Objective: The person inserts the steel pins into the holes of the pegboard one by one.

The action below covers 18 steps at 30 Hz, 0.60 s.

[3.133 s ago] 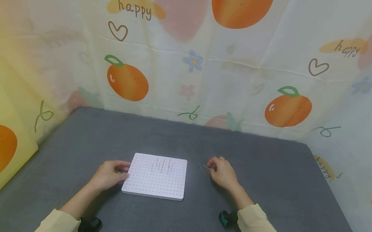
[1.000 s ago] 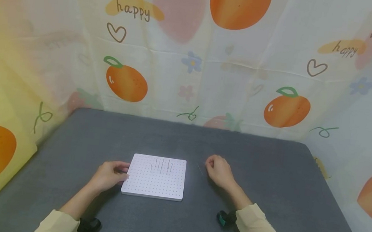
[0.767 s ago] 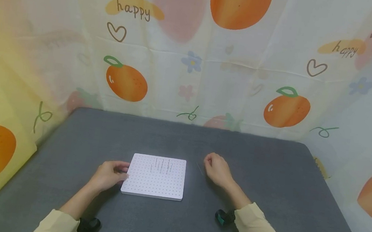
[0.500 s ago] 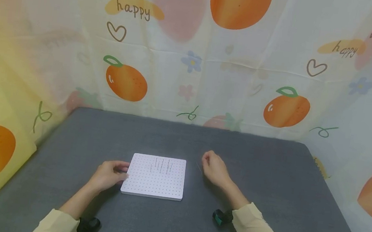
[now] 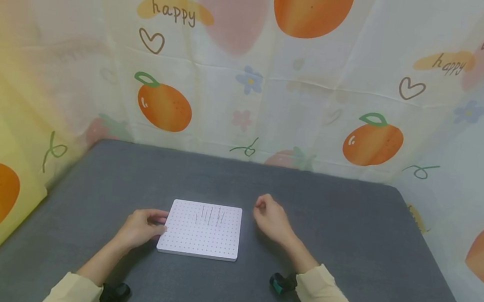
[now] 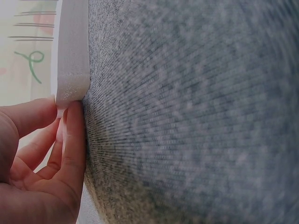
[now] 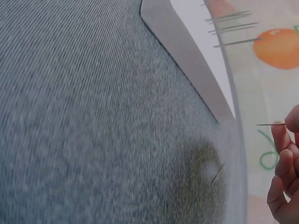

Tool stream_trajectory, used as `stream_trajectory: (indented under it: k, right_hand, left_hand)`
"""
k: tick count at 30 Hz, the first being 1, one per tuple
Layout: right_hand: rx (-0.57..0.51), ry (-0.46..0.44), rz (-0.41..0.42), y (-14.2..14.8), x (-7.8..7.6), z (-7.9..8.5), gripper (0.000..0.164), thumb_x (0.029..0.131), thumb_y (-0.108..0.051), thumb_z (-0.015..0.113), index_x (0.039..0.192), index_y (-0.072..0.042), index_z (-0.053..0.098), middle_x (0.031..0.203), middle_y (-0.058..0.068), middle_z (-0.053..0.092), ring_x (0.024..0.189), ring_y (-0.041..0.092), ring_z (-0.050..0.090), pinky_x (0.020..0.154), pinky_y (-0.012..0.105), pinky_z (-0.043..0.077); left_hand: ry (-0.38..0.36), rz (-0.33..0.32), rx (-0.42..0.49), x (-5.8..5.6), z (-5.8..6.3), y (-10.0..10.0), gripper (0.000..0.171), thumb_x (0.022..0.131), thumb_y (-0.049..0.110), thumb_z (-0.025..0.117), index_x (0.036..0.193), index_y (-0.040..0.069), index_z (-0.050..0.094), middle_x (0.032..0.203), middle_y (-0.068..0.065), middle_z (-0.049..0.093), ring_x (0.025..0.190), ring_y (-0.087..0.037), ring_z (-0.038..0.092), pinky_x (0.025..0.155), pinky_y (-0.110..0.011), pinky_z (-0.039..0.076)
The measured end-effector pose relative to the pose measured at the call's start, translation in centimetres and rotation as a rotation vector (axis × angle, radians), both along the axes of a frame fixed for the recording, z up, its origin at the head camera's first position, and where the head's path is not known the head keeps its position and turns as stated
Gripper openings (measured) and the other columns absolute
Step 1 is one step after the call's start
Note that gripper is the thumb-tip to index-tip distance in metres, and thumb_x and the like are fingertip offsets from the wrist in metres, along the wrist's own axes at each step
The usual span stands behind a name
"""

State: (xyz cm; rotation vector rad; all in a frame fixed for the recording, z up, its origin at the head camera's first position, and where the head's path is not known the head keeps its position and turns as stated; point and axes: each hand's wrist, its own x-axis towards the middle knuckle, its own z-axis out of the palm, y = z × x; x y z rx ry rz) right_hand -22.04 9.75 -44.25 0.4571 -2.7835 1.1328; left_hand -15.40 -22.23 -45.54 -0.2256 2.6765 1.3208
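Observation:
A white pegboard with rows of small holes lies flat on the grey table. Several thin needles stand upright in its far part. My left hand pinches the board's left edge; the left wrist view shows the thumb on top and fingers against the side and underside of its corner. Just right of the board, my right hand is raised over the table. Between thumb and forefinger it pinches a needle, whose free end sticks out toward the board side in the right wrist view.
Another needle lies on the table below the right hand. A printed curtain hangs right behind the table's far edge and along both sides. A dark wrist camera sits under the left sleeve cuff.
The right hand has picked up a needle from the table right of the board and moved left and slightly away, toward the board. The left hand and board stay in place.

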Motion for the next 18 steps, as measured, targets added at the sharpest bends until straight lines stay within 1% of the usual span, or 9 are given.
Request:
stream_trajectory:
  k: [8,13,18]
  right_hand:
    - [-0.044,0.016,0.032,-0.9,0.2,0.2,0.012,0.081,-0.011,0.059,0.090,-0.014,0.051,0.078,-0.002,0.056,0.070,0.013,0.050,0.063,0.028,0.042]
    - [-0.071,0.036,0.041,-1.5,0.2,0.2,0.011,0.082,-0.012,0.061,0.089,-0.016,0.053,0.077,-0.004,0.057,0.066,0.011,0.049,0.061,0.027,0.041]
    - [-0.069,0.049,0.062,-2.2,0.4,0.2,0.009,0.083,-0.013,0.062,0.087,-0.016,0.055,0.076,-0.005,0.059,0.065,0.010,0.049,0.059,0.025,0.041]
  left_hand:
    - [0.005,-0.003,-0.004,0.1,0.0,0.0,0.039,0.082,0.010,0.065,0.120,0.003,0.058,0.107,-0.013,0.062,0.081,-0.017,0.061,0.070,-0.033,0.054]
    - [0.008,0.001,-0.011,0.0,-0.1,0.0,0.039,0.082,0.010,0.065,0.120,0.003,0.058,0.106,-0.013,0.062,0.081,-0.017,0.061,0.069,-0.033,0.054]
    - [0.003,0.014,-0.009,-0.1,-0.2,0.0,0.040,0.082,0.010,0.065,0.120,0.004,0.058,0.106,-0.012,0.062,0.081,-0.017,0.061,0.069,-0.032,0.055]
